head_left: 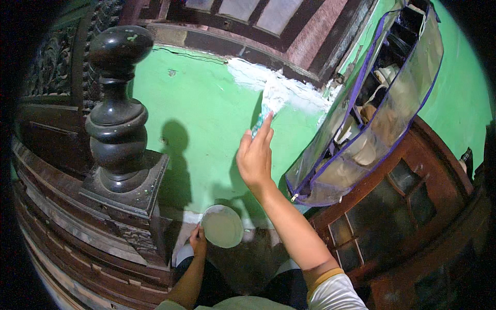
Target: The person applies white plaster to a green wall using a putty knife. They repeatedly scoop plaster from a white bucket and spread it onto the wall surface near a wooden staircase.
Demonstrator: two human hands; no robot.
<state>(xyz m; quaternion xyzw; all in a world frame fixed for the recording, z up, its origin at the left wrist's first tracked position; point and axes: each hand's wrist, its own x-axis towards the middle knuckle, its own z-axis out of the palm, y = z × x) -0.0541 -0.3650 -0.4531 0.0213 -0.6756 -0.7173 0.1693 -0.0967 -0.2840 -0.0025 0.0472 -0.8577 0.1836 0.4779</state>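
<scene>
My right hand (pixel 256 157) is raised to the green wall (pixel 206 119), closed on the handle of a putty knife (pixel 260 122). White putty covers its blade, which meets the white patch (pixel 305 98) beneath the dark wooden frame. The exact blade edge is hidden under the putty. Low down, my left hand (pixel 197 242) grips the left rim of a round, pale bowl (pixel 222 207). The bowl's inside looks pale greenish, and I cannot tell how much putty is in it.
A dark carved wooden post (pixel 118 121) stands at left beside dark furniture. On the right hangs a clear, purple-edged organizer (pixel 356 150) holding several items, close to my right forearm. Below it is a brown wooden cabinet (pixel 408 206) with glass panes. A wood-framed window (pixel 258 26) is above.
</scene>
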